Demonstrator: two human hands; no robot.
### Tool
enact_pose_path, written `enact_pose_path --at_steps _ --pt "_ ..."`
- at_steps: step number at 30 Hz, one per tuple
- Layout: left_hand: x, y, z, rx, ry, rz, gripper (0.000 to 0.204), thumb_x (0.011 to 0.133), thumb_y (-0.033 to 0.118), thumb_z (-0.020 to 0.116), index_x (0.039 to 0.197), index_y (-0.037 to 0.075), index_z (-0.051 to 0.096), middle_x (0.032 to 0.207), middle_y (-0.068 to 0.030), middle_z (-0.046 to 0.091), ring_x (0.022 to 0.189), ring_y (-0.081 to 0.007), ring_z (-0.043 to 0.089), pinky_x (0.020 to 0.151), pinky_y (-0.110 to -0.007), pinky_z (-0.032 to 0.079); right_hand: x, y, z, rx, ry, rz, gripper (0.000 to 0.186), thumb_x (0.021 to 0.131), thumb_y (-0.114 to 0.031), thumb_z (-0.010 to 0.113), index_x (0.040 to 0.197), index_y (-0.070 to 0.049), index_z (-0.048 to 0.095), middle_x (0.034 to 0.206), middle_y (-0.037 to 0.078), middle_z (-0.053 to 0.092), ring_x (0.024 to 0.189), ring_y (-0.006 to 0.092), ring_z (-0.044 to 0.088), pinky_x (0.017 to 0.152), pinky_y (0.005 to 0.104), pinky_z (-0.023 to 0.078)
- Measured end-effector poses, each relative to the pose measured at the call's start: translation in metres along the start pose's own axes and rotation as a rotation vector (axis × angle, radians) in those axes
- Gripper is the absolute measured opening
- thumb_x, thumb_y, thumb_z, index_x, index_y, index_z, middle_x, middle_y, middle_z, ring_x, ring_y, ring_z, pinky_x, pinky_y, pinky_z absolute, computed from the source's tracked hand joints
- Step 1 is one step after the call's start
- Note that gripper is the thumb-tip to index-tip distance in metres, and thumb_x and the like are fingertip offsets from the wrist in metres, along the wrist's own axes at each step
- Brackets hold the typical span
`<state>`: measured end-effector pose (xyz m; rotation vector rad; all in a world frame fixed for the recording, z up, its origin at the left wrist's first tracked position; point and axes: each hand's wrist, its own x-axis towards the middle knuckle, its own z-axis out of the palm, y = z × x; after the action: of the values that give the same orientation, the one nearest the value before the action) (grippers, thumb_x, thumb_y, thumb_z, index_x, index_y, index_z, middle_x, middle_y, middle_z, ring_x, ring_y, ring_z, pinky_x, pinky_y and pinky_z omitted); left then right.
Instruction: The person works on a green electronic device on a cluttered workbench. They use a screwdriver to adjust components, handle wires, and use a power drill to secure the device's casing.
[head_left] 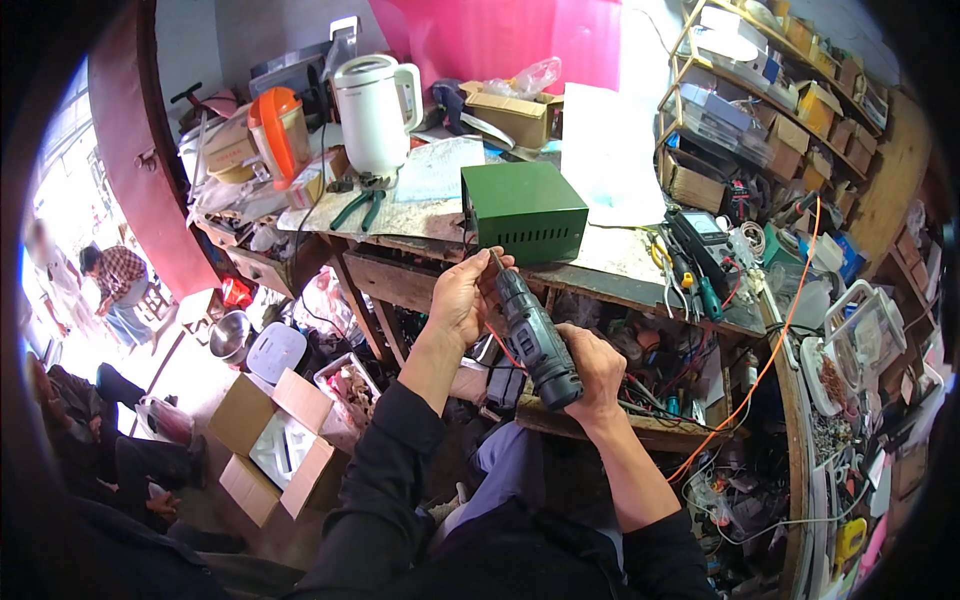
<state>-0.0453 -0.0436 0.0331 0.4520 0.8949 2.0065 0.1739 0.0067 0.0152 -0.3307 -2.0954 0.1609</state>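
Note:
A black cordless drill (535, 335) is in front of me, its nose pointing up toward the bench. My right hand (597, 372) is wrapped round its grip at the rear. At the front end, the fingers of my left hand (457, 300) are closed in a pinch on the thin bit by the chuck; the fingertips partly hide it. Just beyond stands a green metal box (525, 205) with a row of vent slots, on the edge of the wooden bench (400, 225). A thin red wire (500, 345) runs below the drill.
Green-handled pliers (360, 205), a white jug-shaped appliance (375, 115) and an orange-lidded jug (280, 135) stand left on the bench. Screwdrivers and pliers (685, 270) lie right. An orange cord (775, 350) hangs there. An opened carton (255, 430) sits on the floor; people are at left.

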Motion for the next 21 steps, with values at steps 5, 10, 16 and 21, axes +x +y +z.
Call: enact_pose_path --at_steps 5,10,16,21 --pt "0.003 -0.002 -0.003 -0.013 0.000 -0.002 0.029 0.106 0.024 0.060 0.121 0.001 0.066 0.109 -0.0096 0.073 0.097 -0.0202 0.070 0.085 -0.037 0.060 0.003 -0.003 0.001 0.008 0.004 0.007 0.041 0.072 -0.024 0.076 0.109 -0.008 0.067 0.087 0.011 0.070 0.075 0.0318 0.069 0.065 0.0408 0.052" --pt "0.008 -0.002 0.002 -0.001 0.062 -0.022 0.026 0.106 0.021 0.058 0.120 0.001 0.065 0.108 -0.0100 0.074 0.098 -0.0213 0.071 0.086 -0.038 0.059 0.003 0.000 0.008 -0.005 -0.019 0.044 0.041 0.072 -0.024 0.080 0.107 -0.007 0.069 0.092 0.012 0.072 0.079 0.0327 0.071 0.068 0.0402 0.055" --pt "0.011 -0.003 -0.002 -0.043 0.069 -0.047 0.021 0.105 0.018 0.057 0.118 0.002 0.064 0.106 -0.0114 0.074 0.098 -0.0226 0.071 0.086 -0.038 0.059 0.007 -0.003 0.014 -0.067 -0.058 0.059 0.039 0.072 -0.022 0.077 0.108 -0.009 0.068 0.092 0.012 0.073 0.076 0.0328 0.070 0.068 0.0408 0.055" --pt "0.013 -0.003 -0.004 -0.049 0.076 -0.040 0.022 0.105 0.016 0.056 0.118 0.000 0.064 0.105 -0.0139 0.074 0.096 -0.0242 0.072 0.082 -0.040 0.061 0.006 -0.007 0.019 -0.096 -0.050 0.067 0.039 0.074 -0.024 0.076 0.109 -0.009 0.068 0.091 0.011 0.072 0.076 0.0329 0.070 0.067 0.0414 0.054"
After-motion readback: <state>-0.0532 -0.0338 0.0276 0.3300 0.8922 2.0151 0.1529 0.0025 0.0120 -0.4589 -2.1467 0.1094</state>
